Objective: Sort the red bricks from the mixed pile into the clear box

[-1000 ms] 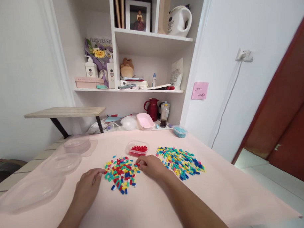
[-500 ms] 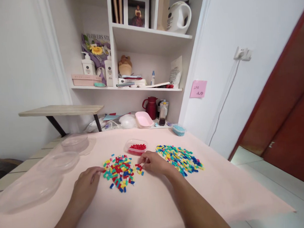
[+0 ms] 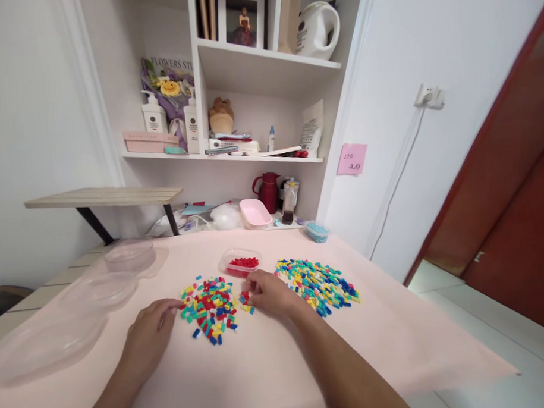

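A mixed pile of small coloured toy bricks (image 3: 209, 307), in red, yellow, green, blue and white, lies on the pink cloth between my hands. My left hand (image 3: 151, 327) rests at the pile's left edge, open, its fingertips touching the outer bricks. On the other side, my right hand (image 3: 268, 293) has its fingers bent close together over a few red and yellow bricks (image 3: 246, 303); what lies between the fingertips is hidden. Just behind that hand stands a clear plastic tub (image 3: 241, 262) with red bricks in it.
To the right spreads a bigger mixed brick pile (image 3: 319, 285). A tub of light blue pieces (image 3: 317, 231) stands at the back right. Several clear containers, one of them nearest me (image 3: 49, 343), line the left side. A pink basin (image 3: 255, 213) and a red jug (image 3: 268, 192) are behind the table.
The whole view has shifted slightly, moving everything a little to the left. My right fingertips now cover more of the red bricks beside the pile. My left hand stays at the pile's edge.
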The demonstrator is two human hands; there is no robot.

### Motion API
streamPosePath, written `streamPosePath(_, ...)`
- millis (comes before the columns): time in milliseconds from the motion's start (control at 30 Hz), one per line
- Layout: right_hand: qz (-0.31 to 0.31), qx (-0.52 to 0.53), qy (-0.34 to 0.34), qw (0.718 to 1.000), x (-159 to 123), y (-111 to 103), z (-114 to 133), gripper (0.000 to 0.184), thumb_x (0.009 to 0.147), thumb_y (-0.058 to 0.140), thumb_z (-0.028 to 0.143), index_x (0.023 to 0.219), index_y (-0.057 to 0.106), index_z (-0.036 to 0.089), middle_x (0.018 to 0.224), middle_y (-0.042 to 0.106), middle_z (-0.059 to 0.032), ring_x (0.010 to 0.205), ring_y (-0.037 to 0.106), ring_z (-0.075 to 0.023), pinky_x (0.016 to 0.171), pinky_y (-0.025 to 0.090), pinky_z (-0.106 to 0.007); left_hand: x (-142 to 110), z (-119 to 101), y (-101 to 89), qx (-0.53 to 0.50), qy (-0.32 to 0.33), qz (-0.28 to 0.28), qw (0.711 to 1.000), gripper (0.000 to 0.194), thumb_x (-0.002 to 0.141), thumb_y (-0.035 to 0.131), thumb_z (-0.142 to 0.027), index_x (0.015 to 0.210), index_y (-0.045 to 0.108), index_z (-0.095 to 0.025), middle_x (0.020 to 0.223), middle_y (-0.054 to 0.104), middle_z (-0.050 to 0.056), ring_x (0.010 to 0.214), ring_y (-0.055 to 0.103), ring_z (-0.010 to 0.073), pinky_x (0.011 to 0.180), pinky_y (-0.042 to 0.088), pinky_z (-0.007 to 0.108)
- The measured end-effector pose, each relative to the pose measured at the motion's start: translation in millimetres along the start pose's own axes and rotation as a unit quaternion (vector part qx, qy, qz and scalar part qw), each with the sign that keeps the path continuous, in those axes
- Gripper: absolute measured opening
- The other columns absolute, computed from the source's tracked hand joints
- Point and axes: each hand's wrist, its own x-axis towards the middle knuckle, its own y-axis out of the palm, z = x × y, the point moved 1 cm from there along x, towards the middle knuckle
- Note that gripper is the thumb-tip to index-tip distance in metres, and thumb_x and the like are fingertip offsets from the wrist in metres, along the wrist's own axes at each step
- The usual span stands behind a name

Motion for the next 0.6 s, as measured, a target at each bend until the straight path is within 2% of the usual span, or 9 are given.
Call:
streamPosePath(233, 0.006, 0.098, 0.01, 0.995, -1.7, 0.5, -0.5, 0.015, 0.069, 0.066, 0.006, 0.073, 0.06, 0.019, 0.069, 0.063, 0.0049, 0.066, 0.06, -0.0112, 0.057, 0.039, -0.019, 0.5, 2.2, 0.6, 0.003, 0.007, 0.004, 1.0, 0.035, 0.083, 0.041, -0.044, 0.091, 0.073, -0.032, 0.105, 0.077, 0.001, 0.106, 0.067, 0.0243, 0.093, 0.052, 0.04)
streamPosePath(500, 0.004, 0.167, 0.003, 0.986, 0.4, -0.9, -5.3, 0.014, 0.069, 0.063, 0.009, 0.079, 0.063, 0.019, 0.066, 0.063, 0.0044, 0.061, 0.057, -0.011, 0.055, 0.038, -0.019, -1.8, -1.5, 0.3, 0.013, -0.004, 0.017, 1.0, 0.039, 0.084, 0.039, -0.043, 0.096, 0.073, -0.031, 0.11, 0.076, 0.001, 0.109, 0.065, 0.0244, 0.096, 0.05, 0.041)
streamPosePath(600, -0.005, 0.134, 0.019, 0.991, 1.5, -6.4, -9.0, 0.023, 0.071, 0.058, 0.008, 0.087, 0.069, 0.019, 0.066, 0.063, 0.0042, 0.059, 0.056, -0.0112, 0.058, 0.04, -0.02, -2.2, -3.2, -0.4, 0.016, -0.007, 0.025, 1.0, 0.04, 0.084, 0.037, -0.043, 0.096, 0.073, -0.03, 0.11, 0.075, 0.001, 0.11, 0.064, 0.0245, 0.097, 0.049, 0.042)
